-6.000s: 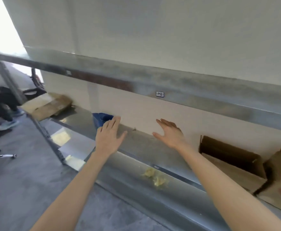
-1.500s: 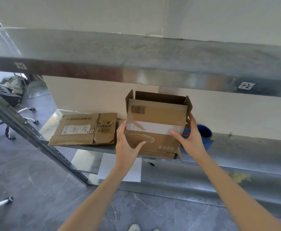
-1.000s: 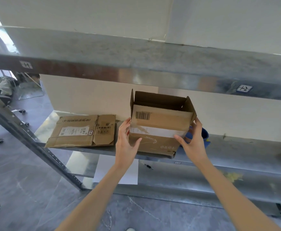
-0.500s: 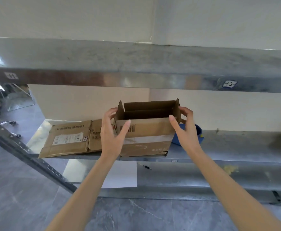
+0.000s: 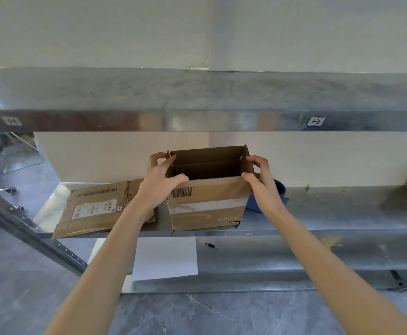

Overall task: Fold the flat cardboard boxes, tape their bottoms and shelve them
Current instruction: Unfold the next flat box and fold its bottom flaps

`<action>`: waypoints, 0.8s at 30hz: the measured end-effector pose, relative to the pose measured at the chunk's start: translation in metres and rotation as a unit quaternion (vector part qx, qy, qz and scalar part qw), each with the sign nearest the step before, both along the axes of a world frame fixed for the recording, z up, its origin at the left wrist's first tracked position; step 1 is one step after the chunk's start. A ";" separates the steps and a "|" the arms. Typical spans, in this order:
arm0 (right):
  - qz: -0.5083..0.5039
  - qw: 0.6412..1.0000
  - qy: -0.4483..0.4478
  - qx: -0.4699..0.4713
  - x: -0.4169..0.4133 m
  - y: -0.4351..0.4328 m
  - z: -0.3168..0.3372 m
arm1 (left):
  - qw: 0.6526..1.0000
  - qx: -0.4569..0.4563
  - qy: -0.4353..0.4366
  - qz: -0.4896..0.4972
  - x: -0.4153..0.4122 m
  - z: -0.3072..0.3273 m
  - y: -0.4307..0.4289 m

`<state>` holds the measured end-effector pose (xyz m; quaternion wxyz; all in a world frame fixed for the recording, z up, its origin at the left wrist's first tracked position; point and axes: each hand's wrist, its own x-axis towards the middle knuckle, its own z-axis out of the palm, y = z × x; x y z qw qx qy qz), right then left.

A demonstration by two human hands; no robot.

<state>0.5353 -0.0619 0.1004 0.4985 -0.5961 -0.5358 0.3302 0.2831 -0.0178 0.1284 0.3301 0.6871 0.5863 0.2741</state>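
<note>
Since box (image 5: 207, 204) leveled | L hand (image 5: 160, 183), R hand (image 5: 260, 182) grip shifted upward

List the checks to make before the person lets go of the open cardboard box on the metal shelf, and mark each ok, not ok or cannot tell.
1. The folded box stands upright on the shelf: ok.
2. The left hand and right hand each grip a top corner: ok.
3. Box set back from the shelf's front lip: not ok, its front face sits at the lip.
4. Gap to the flat box on the left: ok, bare shelf shows between them.
5. Bottom taped: cannot tell, the underside is hidden.
6. Clear of the blue object behind the right hand: cannot tell.
</note>
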 end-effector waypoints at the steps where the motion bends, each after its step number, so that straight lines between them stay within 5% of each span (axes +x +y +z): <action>1: 0.003 1.000 0.000 -0.003 0.000 -0.001 0.000 | 1.000 -0.005 0.006 -0.002 0.000 0.000 0.000; 24: 0.011 0.999 0.044 -0.020 0.001 -0.004 0.002 | 0.996 0.064 0.059 -0.032 0.001 -0.014 0.005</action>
